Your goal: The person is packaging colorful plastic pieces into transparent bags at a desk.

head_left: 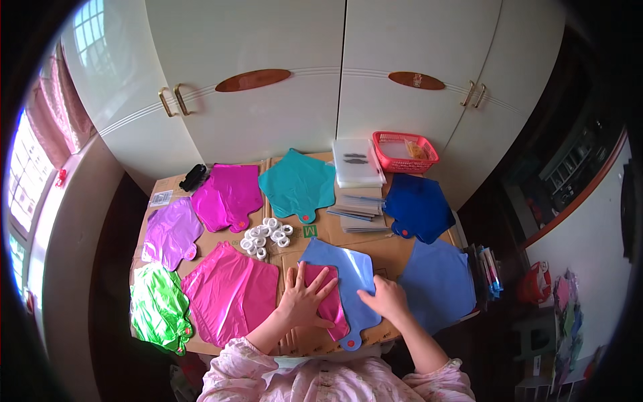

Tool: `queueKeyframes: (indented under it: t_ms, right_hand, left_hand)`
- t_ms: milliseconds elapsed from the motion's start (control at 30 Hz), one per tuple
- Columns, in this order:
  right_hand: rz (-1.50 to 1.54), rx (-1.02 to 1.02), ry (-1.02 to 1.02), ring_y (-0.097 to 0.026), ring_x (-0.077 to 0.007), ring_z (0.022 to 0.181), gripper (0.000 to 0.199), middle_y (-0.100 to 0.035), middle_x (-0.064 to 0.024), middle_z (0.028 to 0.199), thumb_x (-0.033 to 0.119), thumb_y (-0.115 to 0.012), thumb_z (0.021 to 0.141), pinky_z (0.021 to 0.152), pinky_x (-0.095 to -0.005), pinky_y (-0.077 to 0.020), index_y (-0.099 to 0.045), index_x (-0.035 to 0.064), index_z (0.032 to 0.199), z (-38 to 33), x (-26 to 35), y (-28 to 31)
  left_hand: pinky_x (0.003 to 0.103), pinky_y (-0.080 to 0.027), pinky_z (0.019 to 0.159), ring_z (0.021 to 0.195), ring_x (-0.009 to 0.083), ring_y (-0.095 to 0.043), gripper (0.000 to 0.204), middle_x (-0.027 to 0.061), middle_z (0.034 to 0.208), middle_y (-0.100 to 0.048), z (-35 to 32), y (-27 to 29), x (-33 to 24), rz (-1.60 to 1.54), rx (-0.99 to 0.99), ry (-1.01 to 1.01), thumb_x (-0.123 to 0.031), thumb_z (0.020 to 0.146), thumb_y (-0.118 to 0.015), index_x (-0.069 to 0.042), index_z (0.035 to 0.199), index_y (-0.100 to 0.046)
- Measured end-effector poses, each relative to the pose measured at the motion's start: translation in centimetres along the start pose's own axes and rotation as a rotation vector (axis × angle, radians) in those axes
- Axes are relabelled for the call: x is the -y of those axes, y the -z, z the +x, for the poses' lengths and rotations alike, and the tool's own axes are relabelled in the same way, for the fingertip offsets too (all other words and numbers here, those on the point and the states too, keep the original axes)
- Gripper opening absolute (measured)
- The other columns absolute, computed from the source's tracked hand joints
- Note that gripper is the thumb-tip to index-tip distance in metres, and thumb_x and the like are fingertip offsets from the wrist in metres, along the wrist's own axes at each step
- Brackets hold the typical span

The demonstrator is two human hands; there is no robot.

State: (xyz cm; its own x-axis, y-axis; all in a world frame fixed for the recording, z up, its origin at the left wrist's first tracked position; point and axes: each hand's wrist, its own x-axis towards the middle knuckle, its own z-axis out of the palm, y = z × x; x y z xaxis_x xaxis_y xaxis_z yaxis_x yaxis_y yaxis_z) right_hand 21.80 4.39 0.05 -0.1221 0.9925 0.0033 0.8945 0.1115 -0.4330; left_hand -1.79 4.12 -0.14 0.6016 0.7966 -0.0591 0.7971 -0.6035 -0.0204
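My left hand (305,298) lies flat with fingers spread, pressing on a folded pink foil balloon (329,305). That strip of pink rests on top of a flat light-blue foil balloon (358,275), whose tab with a red dot points toward me. At the blue balloon's right edge is my right hand (390,298), its thumb on top and its other fingers curled at the rim, closed on the foil. Left of my left hand spreads a larger pink foil balloon (231,291). Another light-blue balloon (439,288) lies beyond my right wrist.
Around the cardboard-covered table lie green (159,301), lilac (172,231), magenta (229,195), teal (297,184) and dark-blue (420,208) foil balloons. White rings (257,241) sit mid-table. Farther back are card stacks (362,213), clear plastic sleeves (356,164) and a red basket (382,161).
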Motion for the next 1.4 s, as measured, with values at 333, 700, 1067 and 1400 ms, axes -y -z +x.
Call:
queueKeyframes:
  t_ms: [333, 700, 1067, 1400]
  right_hand:
    - [-0.027, -0.213, 0.096, -0.062, -0.03, 0.076, 0.032, -0.057, -0.0111, 0.087, 0.022, -0.067, 0.078, 0.058, -0.0403, -0.0517, -0.047, 0.0038, 0.094, -2.9, 2.3, -2.4]
    - [0.074, -0.23, 0.322, -0.04, -0.0437, 0.122, 0.055, -0.035, -0.0263, 0.136, 0.011, -0.054, 0.082, 0.102, -0.0479, -0.0351, -0.039, -0.0032, 0.133, -5.1, 4.4, -4.5]
    - [-0.095, -0.17, 0.398, -0.036, -0.0364, 0.131, 0.047, -0.041, -0.023, 0.137, 0.012, -0.048, 0.086, 0.106, -0.0474, -0.0322, -0.045, -0.0071, 0.128, -5.4, 4.9, -5.4]
    - [-0.051, -0.176, 0.387, -0.036, -0.0373, 0.13, 0.046, -0.042, -0.0231, 0.136, 0.009, -0.049, 0.083, 0.107, -0.0468, -0.0302, -0.047, -0.0072, 0.126, -5.4, 4.6, -5.6]
  left_hand:
    - [0.071, -0.018, 0.099, 0.132, 0.0558, -0.015, 0.108, 0.0082, 0.152, -0.023, 0.1, 0.1, 0.0, -0.015, 0.007, 0.003, -0.081, 0.059, -0.055, -0.024, 0.146, -0.027]
    - [0.072, -0.015, 0.1, 0.131, 0.0579, -0.015, 0.106, 0.0124, 0.145, -0.034, 0.1, -1.1, 0.3, -0.026, -0.04, -0.02, -0.083, 0.058, -0.053, -0.018, 0.14, -0.038]
    - [0.073, -0.014, 0.1, 0.134, 0.0554, -0.01, 0.1, 0.011, 0.139, -0.041, 0.1, -1.5, 0.5, -0.024, -0.001, -0.016, -0.08, 0.058, -0.055, -0.015, 0.134, -0.048]
    - [0.064, -0.022, 0.102, 0.133, 0.0484, -0.021, 0.076, 0.0147, 0.134, -0.045, 0.3, -0.8, 1.6, -0.323, -0.076, 0.042, -0.06, 0.066, -0.068, -0.005, 0.118, -0.057]
